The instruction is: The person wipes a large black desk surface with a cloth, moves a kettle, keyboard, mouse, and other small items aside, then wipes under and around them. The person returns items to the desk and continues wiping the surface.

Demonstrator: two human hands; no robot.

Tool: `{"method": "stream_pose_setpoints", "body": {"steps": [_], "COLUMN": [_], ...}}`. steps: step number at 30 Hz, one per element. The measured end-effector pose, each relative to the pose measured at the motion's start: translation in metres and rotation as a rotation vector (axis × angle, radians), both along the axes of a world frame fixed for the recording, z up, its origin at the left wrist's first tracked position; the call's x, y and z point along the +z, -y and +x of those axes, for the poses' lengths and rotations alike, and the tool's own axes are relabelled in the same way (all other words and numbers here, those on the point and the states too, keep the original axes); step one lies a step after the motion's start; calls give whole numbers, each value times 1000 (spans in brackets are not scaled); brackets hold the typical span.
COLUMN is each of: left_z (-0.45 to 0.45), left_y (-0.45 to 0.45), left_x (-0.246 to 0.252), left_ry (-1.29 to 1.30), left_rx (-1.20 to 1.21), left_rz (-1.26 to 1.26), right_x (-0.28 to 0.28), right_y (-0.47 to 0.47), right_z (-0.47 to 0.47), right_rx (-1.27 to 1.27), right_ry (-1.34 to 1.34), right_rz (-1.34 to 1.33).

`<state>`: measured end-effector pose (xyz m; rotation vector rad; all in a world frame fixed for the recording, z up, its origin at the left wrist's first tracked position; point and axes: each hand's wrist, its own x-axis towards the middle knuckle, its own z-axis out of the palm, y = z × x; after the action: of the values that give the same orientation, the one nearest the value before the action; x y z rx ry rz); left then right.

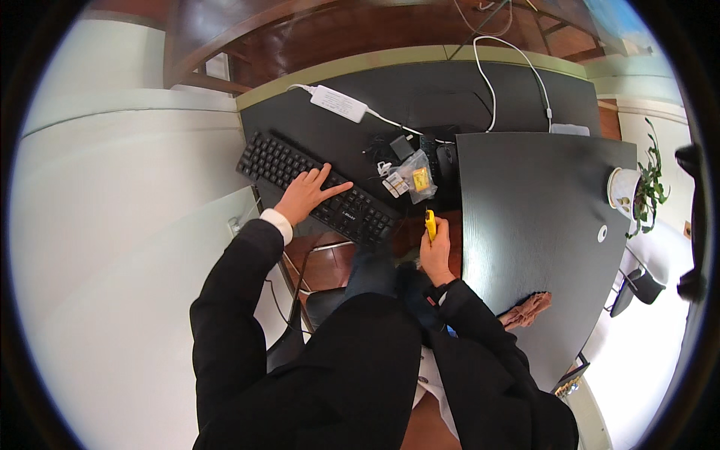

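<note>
My left hand point(305, 196) lies on a black computer keyboard point(355, 216) with its fingers spread over the keys. The keyboard slants across the dark desk, its lower right corner reaching past the near edge. In my right hand point(437, 252) is a yellow snap-off utility knife point(431, 225), its tip pointing away from me. Just beyond that tip sits a clear plastic bag point(423, 190) around a small yellow item. Beside the bag are a white label card point(395, 184) and a black power adapter point(401, 147). Part of the knife's handle is hidden by my fingers.
A white power brick point(338, 103) with its cable lies at the back of the desk point(427, 84). A black mouse point(447, 160) rests beside the higher side table point(540, 214). That table bears a potted plant point(624, 191) and a crumpled brown cloth point(527, 310). A white wall point(129, 185) stands at left.
</note>
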<state>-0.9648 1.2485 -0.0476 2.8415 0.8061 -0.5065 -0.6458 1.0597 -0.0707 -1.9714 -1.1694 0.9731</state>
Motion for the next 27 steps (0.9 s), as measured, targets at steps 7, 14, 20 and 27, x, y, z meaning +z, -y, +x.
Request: {"method": "stream_pose_setpoints", "body": {"steps": [7, 14, 20, 27], "left_z": [-31, -64, -76, -77], "left_y": [-60, -71, -76, -76], "left_x": [-7, -10, -16, -13], "left_ry": [-79, -239, -215, -210], "left_rx": [-404, -560, -583, -542], "left_rz": [102, 95, 112, 85], "right_x": [8, 12, 15, 3], "right_y": [6, 1, -21, -68], "right_z": [3, -1, -18, -75], "right_rx": [57, 79, 149, 363], "right_ry": [-24, -11, -80, -50], "right_rz": [-10, 14, -71, -103]}}
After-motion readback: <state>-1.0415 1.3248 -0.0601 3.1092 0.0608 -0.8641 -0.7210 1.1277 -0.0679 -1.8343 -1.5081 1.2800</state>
